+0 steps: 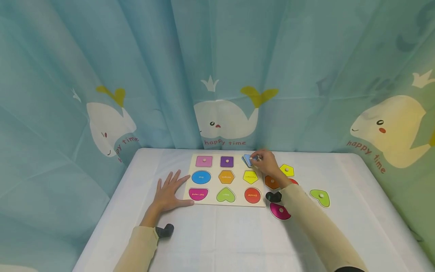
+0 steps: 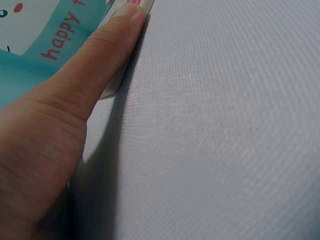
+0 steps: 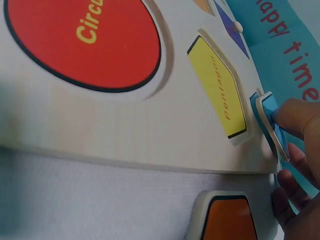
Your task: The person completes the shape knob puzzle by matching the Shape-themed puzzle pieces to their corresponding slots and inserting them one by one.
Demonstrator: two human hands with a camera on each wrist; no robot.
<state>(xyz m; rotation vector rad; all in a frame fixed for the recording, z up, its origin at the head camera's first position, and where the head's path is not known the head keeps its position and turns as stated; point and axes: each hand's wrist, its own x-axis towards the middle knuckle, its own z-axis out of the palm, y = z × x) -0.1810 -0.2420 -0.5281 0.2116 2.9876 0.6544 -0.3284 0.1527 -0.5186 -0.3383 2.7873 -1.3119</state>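
A pale wooden shape-puzzle board lies on the white tabletop. At its far right corner my right hand pinches a blue triangle piece. In the right wrist view that piece sits tilted at the blue recess, not flat. My left hand is spread beside the board's left edge, fingertip and thumb touching it. The left wrist view has the thumb laid on the board's corner. A pink rectangle piece and a purple square piece sit in the board's far row.
Right of the board lie a yellow pentagon, an orange hexagon, a magenta half-round and a green heart. A red piece is partly hidden by the right arm. A blue whale-print curtain hangs behind the table.
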